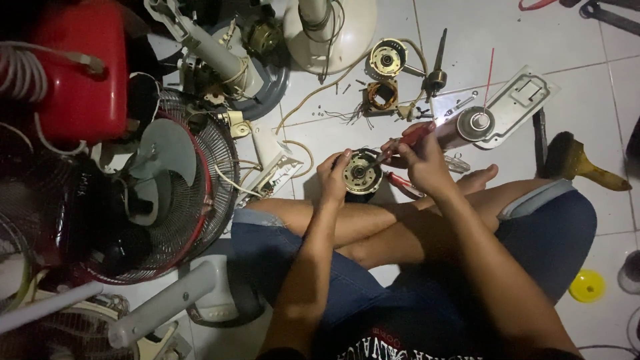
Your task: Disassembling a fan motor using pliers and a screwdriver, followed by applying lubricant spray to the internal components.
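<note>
Sitting cross-legged on the white tiled floor [587, 80], I have the biggest thing off at nine o'clock: a fan cage with its grey blade [175, 175], lying flat among dark clutter. Above it, at ten o'clock, sits a red housing [80, 73] with a coiled white cord draped over it. At twelve o'clock a cream fan base [347, 37] stands with its pole rising out of view. Out at two o'clock a pale flat cover plate [527, 100] lies on the tiles, a round metal part resting on its near end. At three o'clock a brush with a yellow handle [587, 167] lies well apart from me.

Between my knees, close to dead centre, is the small fan motor [362, 175], its round brass-coloured face turned up. My left hand [331, 179] clasps it from the nine o'clock side, fingers curled around its rim and thumb over the edge. My right hand [420, 160] is clenched around a red-handled screwdriver [410, 138], the tip slanting down onto the motor's face from two o'clock. At one o'clock of the motor, a second motor end [387, 59] and a copper-wound stator [381, 95] lie just beside each other. A small yellow disc [587, 285] sits at four o'clock.
</note>
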